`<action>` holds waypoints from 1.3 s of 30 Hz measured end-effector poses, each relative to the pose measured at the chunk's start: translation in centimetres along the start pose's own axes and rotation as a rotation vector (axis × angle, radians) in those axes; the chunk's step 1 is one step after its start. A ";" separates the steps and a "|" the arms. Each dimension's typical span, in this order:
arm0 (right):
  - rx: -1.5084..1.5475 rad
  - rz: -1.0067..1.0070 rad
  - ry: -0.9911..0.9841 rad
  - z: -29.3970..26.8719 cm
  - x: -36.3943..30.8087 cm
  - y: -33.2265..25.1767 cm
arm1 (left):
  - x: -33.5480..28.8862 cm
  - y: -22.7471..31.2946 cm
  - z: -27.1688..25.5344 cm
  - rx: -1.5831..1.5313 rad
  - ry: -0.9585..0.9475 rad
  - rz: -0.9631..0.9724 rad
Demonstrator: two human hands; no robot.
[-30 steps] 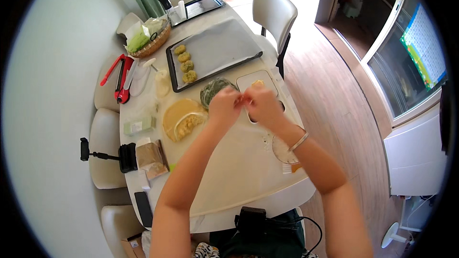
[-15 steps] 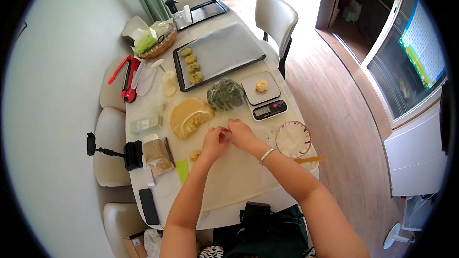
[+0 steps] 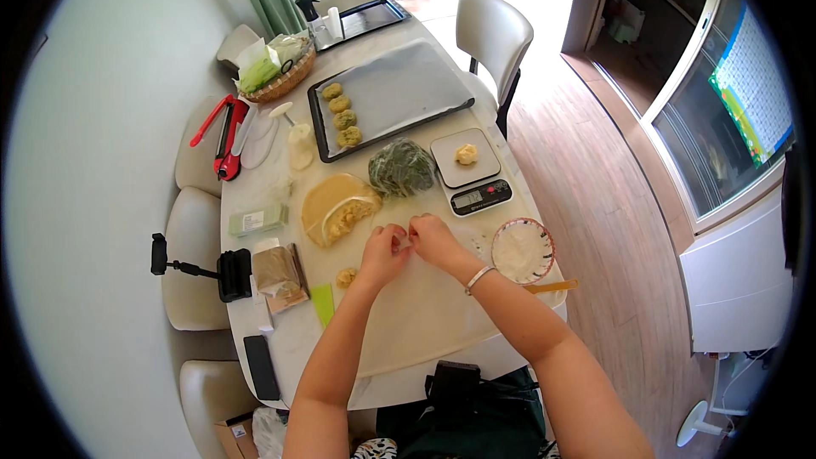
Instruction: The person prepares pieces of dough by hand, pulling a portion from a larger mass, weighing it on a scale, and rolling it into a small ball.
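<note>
Pale wall to the left, wood floor to the right, and between them a tabletop with a cream mat where I work. From the head view, my left grip and right grip meet over the mat, fingers curled inward and the tips almost together. A small pale scrap shows between my fingertips; it is mostly hidden, so I can't tell how firmly either side has it.

I judge the scrap light, soft and easily torn, best pinched lightly at its edges. It looks whitish; its full shape I can't make out.

Just beyond my fingers sits the yellow dough, smooth and tan over most of its top, rough and crumbly toward me. It should be soft and rather heavy, apt to break at that edge, so a piece is best taken with cupped fingers. Near my left wrist lies a small yellow lump, coarse-surfaced and probably fragile. Behind are the green bundle, glossy in clear film and likely slippery, and the scale bearing a pale yellow piece.
</note>
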State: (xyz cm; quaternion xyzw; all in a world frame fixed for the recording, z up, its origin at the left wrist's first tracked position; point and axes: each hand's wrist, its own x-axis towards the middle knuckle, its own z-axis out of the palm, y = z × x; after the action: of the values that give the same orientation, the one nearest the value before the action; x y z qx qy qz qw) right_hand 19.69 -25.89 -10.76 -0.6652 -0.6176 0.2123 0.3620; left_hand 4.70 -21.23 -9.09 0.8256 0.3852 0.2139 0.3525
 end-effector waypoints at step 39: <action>-0.407 -0.154 0.007 -14.4 6.9 5.1 | 10.9 8.3 3.4 0.008 0.064 0.341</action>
State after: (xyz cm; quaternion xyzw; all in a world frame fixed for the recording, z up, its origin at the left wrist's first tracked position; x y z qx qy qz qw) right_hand 34.59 -22.22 -4.14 -0.6761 -0.6955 0.0526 0.2376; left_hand 17.54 -17.80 -4.24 0.8730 0.2516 0.2954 0.2954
